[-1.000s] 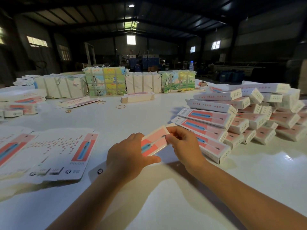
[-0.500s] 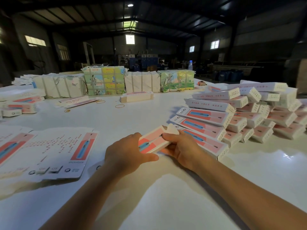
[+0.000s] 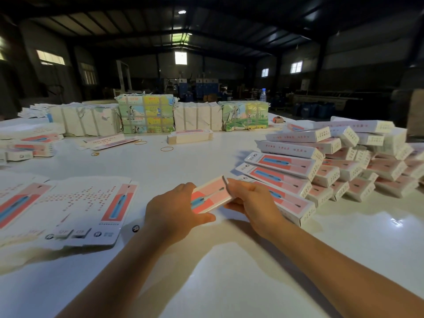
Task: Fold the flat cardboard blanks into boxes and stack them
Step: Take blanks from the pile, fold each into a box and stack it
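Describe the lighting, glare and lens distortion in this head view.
Head view: dim hall, bright windows and skylight; glare patch on the white table at right; forearms cast soft shadows; wide-angle lens bows the edges; left hand and right hand holding the box stay sharp.

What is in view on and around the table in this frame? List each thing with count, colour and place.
box in hand: one, pink and white, centre, held between both hands.
folded boxes: many, white and pink, stacked in a heap at right.
flat blanks: several, white with pink panels, spread at left.
wrapped bundles: four, two white and two green-yellow printed, in a row at the far edge.
rubber bands: about three, tan, loose mid-table.
water bottle: one, clear with blue cap, behind the bundles.
table: one, white.
left hand: grips the box's near end.
right hand: grips its far end.
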Tool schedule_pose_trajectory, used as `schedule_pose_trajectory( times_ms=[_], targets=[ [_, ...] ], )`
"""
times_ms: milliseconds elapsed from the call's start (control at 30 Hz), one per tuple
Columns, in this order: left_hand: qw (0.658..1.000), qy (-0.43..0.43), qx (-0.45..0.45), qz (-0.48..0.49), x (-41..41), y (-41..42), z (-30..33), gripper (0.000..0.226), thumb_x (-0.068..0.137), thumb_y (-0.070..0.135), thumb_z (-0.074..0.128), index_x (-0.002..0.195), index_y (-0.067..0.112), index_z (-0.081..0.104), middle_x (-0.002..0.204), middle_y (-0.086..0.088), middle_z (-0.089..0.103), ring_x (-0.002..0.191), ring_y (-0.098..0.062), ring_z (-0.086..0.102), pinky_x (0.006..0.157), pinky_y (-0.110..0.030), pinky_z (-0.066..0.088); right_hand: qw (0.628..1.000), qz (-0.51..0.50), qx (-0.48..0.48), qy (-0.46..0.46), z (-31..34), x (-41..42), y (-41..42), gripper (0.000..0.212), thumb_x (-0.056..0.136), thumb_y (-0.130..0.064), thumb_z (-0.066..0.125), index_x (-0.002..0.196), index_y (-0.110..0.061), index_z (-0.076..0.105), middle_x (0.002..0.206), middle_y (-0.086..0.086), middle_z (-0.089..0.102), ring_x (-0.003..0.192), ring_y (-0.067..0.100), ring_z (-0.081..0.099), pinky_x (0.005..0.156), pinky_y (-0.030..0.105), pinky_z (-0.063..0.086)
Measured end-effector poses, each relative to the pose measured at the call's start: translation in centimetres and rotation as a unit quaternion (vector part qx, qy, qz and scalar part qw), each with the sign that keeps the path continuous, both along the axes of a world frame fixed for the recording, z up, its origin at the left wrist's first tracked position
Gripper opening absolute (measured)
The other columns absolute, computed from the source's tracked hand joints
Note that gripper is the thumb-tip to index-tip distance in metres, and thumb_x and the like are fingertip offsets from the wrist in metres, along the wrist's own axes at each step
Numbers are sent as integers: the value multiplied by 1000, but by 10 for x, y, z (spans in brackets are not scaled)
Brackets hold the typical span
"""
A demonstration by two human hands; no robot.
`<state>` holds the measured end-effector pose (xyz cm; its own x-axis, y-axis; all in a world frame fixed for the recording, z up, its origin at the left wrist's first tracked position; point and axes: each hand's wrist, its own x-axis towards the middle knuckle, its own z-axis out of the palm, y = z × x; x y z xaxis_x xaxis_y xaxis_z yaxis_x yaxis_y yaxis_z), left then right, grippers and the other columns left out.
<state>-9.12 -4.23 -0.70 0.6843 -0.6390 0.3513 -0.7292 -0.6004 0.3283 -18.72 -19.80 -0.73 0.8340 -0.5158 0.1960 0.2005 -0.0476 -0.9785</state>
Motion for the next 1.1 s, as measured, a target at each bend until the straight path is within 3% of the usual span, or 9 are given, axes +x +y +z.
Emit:
schedule_pose_trajectory(
  times_ms=[167, 367, 533, 600, 667, 767, 933, 1033, 1100],
  targets=[
    [1000, 2, -4, -10, 0, 0, 2, 53, 69, 70, 59, 105, 38, 38, 103, 19, 53, 85, -10, 59, 71, -21, 48, 996, -39, -78, -34, -1, -4, -1, 26, 97, -11, 50, 87, -19, 72, 85, -3, 75, 83, 15, 72, 71, 27, 58],
    [999, -39, 5, -6, -2, 2, 1, 59, 70, 69, 61, 113, 35, 41, 110, 16, 56, 91, -10, 58, 75, -22, 49, 996, -28, -78, -20, -1, -5, -3, 31, 95, -8, 51, 80, -24, 73, 79, -6, 75, 78, 12, 71, 69, 26, 58],
    [991, -130, 36, 4, -2, -1, -2, 66, 72, 72, 55, 122, 32, 39, 115, 14, 54, 96, -9, 56, 73, -19, 40, 982, -75, -171, 19, 1, -7, -1, 31, 95, -8, 47, 73, -13, 69, 63, -12, 68, 69, 2, 65, 61, 19, 55],
    [990, -137, 37, 6, -3, -3, -3, 67, 73, 73, 54, 123, 30, 39, 116, 13, 54, 97, -10, 57, 75, -19, 41, 962, -110, -247, 30, -3, -7, 4, 29, 97, -13, 43, 77, -11, 65, 70, -5, 67, 72, 9, 64, 54, 21, 54],
    [989, -143, 33, 14, -4, -4, -3, 67, 73, 73, 52, 123, 30, 38, 117, 12, 54, 98, -9, 57, 75, -18, 39, 916, -155, -366, 48, -7, -5, 8, 21, 98, -18, 44, 87, -12, 61, 78, 0, 65, 71, 15, 61, 61, 27, 56],
    [987, -157, 39, 26, -5, -5, -5, 67, 76, 72, 50, 126, 29, 38, 120, 11, 54, 101, -8, 56, 75, -17, 36, 833, -178, -514, 104, -8, -4, 11, 13, 95, -26, 52, 104, -16, 54, 83, -9, 49, 75, 6, 49, 68, 10, 39],
    [984, -162, 56, 39, -8, -4, -4, 64, 76, 72, 49, 122, 29, 40, 117, 11, 55, 99, -8, 57, 75, -18, 39, 918, -163, -358, 44, -16, -1, 16, 18, 98, -23, 48, 113, -21, 57, 100, -3, 64, 84, 4, 57, 72, 6, 47],
    [993, -110, 20, 24, -3, -1, -3, 64, 73, 75, 49, 116, 28, 42, 111, 10, 56, 94, -10, 58, 78, -23, 48, 979, -95, -178, 42, -13, -1, 17, 41, 99, -24, 45, 141, -25, 41, 134, -6, 52, 124, 17, 50, 96, 38, 51],
    [998, -58, 9, 21, 2, -1, -1, 72, 63, 78, 40, 115, 28, 42, 110, 10, 56, 93, -12, 59, 82, -27, 52, 988, -61, -141, 27, -11, -2, 19, 50, 99, -24, 47, 146, -27, 31, 137, -13, 44, 129, 21, 45, 98, 40, 47]
  ],
)
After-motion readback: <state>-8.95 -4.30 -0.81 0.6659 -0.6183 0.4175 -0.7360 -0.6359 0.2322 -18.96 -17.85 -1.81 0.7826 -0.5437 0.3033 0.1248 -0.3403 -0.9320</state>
